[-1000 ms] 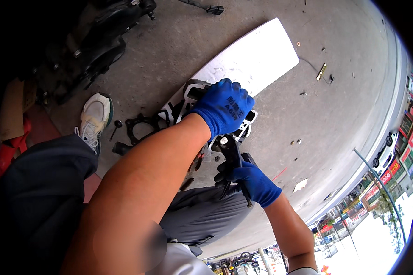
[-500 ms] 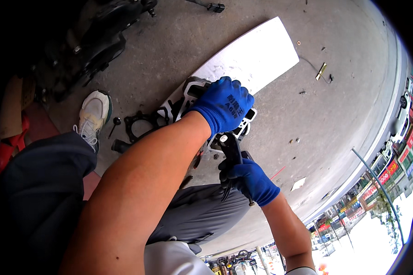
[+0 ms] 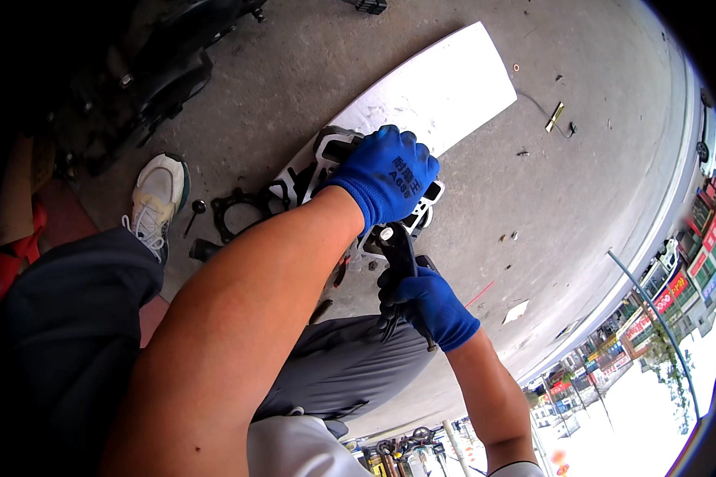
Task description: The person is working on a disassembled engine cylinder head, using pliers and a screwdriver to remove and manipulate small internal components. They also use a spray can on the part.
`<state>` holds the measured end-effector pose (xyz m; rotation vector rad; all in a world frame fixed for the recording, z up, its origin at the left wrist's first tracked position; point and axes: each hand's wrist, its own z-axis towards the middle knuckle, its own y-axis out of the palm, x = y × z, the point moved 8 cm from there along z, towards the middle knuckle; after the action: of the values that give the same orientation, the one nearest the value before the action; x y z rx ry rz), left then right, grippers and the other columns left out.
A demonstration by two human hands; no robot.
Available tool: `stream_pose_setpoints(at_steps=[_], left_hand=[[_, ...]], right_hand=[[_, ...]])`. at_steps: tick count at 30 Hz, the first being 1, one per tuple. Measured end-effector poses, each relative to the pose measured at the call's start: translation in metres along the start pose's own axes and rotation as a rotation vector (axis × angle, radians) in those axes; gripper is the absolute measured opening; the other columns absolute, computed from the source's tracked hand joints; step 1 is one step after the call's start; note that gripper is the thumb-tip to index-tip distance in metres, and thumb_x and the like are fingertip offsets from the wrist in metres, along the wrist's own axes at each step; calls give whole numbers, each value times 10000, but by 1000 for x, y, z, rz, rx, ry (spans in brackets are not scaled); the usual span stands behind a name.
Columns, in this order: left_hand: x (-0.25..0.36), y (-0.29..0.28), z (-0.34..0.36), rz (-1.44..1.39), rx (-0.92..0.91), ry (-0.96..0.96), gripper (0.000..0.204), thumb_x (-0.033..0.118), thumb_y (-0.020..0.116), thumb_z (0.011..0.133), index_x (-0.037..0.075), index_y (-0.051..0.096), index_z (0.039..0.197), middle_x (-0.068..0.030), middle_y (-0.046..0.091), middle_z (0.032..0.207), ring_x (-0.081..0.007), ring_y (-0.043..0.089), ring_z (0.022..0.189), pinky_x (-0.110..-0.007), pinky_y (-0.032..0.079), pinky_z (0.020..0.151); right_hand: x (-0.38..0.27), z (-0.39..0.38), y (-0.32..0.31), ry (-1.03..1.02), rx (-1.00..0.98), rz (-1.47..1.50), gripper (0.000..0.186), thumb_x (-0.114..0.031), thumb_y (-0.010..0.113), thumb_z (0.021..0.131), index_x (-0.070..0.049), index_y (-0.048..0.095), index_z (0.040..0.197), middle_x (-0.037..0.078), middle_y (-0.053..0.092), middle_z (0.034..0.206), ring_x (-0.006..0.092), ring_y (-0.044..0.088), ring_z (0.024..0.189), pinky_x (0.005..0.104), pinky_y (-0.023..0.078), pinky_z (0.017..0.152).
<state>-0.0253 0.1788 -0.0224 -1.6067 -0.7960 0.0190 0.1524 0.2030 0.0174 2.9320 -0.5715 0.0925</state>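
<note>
fingers of the right hand [image 3: 437, 308] clasp a black lever-like part [image 3: 401, 253]; the left hand [image 3: 386, 176] curls over a silver-black metal frame [image 3: 323, 164], fingertips hidden, grip unclear.

Sky [image 3: 636, 421] glaring, left seemingly underexposed.

1. Concrete floor [image 3: 589, 191]: grey, marked, scattered with small debris [image 3: 523, 153].
2. Brass-coloured strip [image 3: 554, 118]: lying on the floor; small orange ring [image 3: 516, 68] nearer the upper edge.
3. White scrap [image 3: 515, 312]: flat on the floor, thin red strip [image 3: 480, 293] near it.
4. Dark machinery [image 3: 167, 79]: upper left, partly lost in shadow; brown cardboard [image 3: 14, 191] and red material [image 3: 22, 240] below it.
5. White car [image 3: 714, 143]: at the right rim; slanted pole [image 3: 652, 303] and red signboards [image 3: 678, 284] below it.
</note>
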Motion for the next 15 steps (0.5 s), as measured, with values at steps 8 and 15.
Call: stream_pose_setpoints(at_steps=[8,15], left_hand=[[-1,0,0,-34,-2,-14,196,237,553,896,127,633,1036,-85,677,990,-227,636,957,-386,464,837],[1,5,1,-16,1,1,198,228,558,895,117,634,1041,-92,676,989,-230,633,960,-390,469,837]], right_hand=[[3,1,3,-11,34,-12,251,-16,571,743,10,606,990,102,614,807,232,629,698,338,521,690],[34,-46,25,134,58,51,299,15,561,708,10,589,1005,102,550,702,223,541,553,361,496,558]])
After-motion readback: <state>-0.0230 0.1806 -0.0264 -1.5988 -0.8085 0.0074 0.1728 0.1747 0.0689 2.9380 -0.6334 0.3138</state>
